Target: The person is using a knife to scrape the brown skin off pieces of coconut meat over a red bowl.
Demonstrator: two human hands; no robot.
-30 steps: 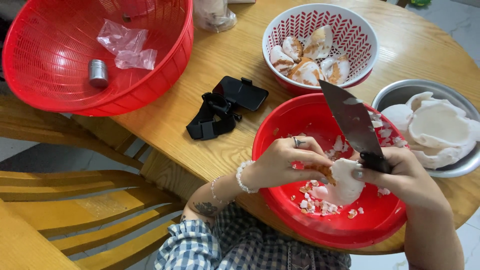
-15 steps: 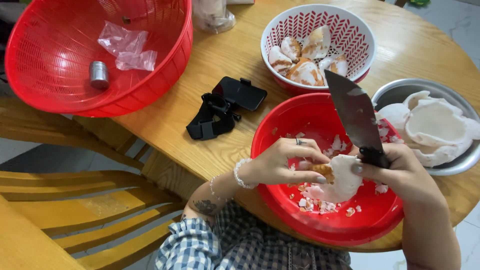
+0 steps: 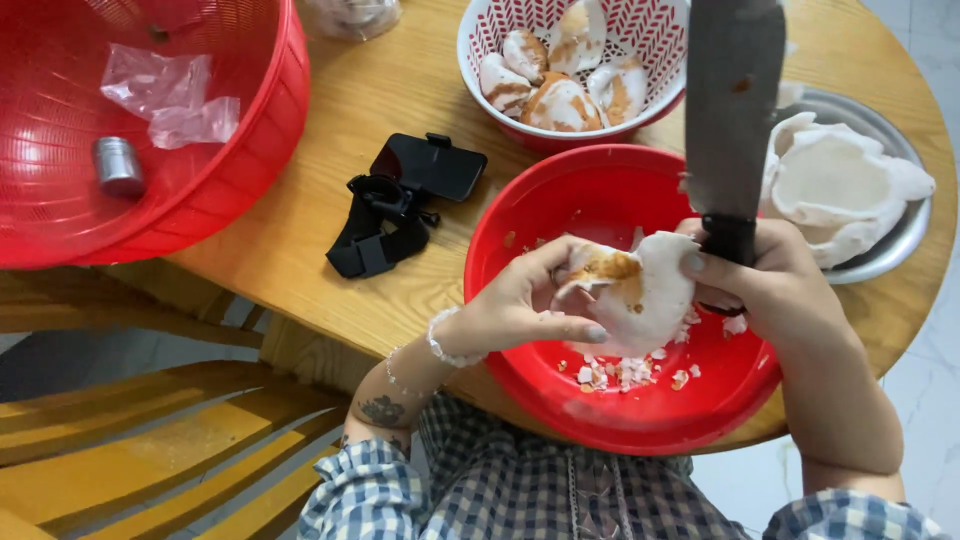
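Two hands work over the round red plastic bowl (image 3: 620, 400) on the wooden desk (image 3: 380, 130): the left hand (image 3: 520, 305) closes its grip on a white coconut-flesh piece (image 3: 640, 295), the right hand (image 3: 770, 290) clasps the broad dark cleaver (image 3: 735, 100). The blade could slip toward the fingers. The patterned basket (image 3: 480, 30) shows four pieces.

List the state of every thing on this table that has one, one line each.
Left hand: gripping the white coconut piece.
Right hand: closed on the cleaver handle.
Coconut piece: held over the red bowl, brown skin partly left.
Cleaver: blade pointing up.
Red bowl: holds scattered shavings.
Patterned basket: holds unpeeled pieces.
Metal plate: holds white peeled pieces.
Red basin: holds small metal cylinder, crumpled plastic.
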